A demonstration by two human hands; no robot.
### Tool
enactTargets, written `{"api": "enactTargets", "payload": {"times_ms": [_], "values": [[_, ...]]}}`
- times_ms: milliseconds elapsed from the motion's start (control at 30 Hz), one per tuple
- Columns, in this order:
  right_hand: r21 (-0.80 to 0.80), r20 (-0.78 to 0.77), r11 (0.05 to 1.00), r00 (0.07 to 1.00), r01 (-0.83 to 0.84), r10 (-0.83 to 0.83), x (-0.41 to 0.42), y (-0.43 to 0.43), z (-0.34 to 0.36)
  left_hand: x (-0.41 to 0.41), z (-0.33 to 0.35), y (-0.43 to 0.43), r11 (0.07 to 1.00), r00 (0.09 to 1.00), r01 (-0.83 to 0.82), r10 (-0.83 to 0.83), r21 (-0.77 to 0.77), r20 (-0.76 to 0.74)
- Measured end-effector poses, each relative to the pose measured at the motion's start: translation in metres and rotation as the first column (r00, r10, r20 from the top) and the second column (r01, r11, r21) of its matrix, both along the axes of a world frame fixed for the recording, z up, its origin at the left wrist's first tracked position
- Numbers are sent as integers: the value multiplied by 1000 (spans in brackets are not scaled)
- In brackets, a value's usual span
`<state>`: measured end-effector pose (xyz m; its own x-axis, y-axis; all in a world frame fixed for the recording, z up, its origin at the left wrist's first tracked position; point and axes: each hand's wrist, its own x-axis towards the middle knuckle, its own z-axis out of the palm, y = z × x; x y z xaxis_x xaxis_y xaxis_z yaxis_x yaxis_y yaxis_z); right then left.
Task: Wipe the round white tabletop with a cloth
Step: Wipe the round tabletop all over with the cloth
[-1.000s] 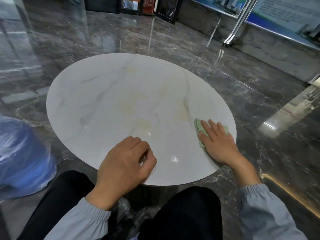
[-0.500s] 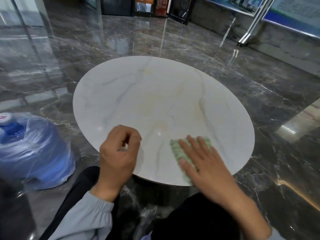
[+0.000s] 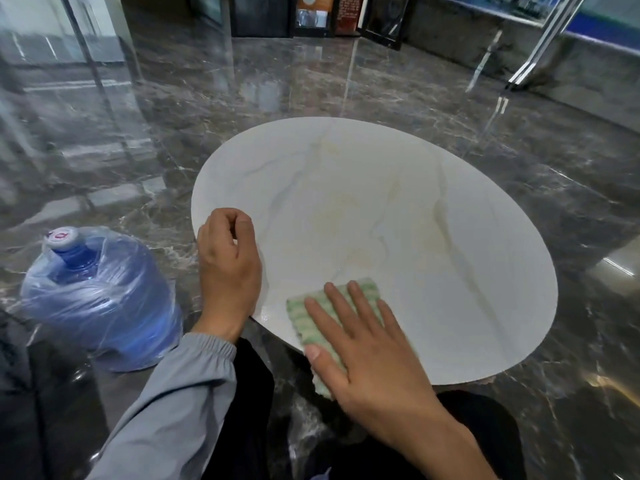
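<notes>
The round white tabletop [image 3: 398,216] has faint grey and yellow veins and fills the middle of the view. A green and white cloth [image 3: 311,317] lies at its near left edge, partly hanging over the rim. My right hand [image 3: 363,344] presses flat on the cloth with straight, spread fingers. My left hand [image 3: 228,265] rests on the tabletop's left rim with its fingers curled and nothing held in them.
A blue water jug [image 3: 100,299] wrapped in clear plastic stands on the dark glossy marble floor [image 3: 311,91], left of the table. My dark trouser legs are below the near rim. Framed boards and a metal stand lean along the far wall.
My right hand has slid the cloth from the table's right edge leftward along the near rim. My left hand has shifted to the left rim. The view has turned left, showing more of the jug.
</notes>
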<state>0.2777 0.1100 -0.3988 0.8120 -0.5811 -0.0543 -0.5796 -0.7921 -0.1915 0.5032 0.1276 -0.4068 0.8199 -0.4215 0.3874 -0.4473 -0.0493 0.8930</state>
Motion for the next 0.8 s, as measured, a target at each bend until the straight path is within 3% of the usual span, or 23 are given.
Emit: {"api": "enactTargets", "payload": {"times_ms": [133,300,367,433,567,667,800], "values": [[32,-42,988,988,152,-151,-35,-46,5,-1,0,0,999,1000,-16,16,33,23],[1,-149,907,897,422,-417,-33,-75,9,-4,1,-1,998,1000,-27,27,48,-13],[-24,-128,938,930,344,-345,-5,-51,6,-4,0,-1,998,1000,-16,17,56,-14],[-21,-56,987,985,161,-162,22,-16,2,-4,0,0,998,1000,-13,13,61,-5],[30,6,999,999,-42,41,33,11,-1,-4,0,1,997,1000,-5,4,81,8],[31,-1,999,1000,15,-14,13,-21,2,-4,1,2,994,1000,1,-4,112,31],[19,-106,956,952,292,-289,-19,-81,10,-7,2,2,990,999,5,-12,144,50]]}}
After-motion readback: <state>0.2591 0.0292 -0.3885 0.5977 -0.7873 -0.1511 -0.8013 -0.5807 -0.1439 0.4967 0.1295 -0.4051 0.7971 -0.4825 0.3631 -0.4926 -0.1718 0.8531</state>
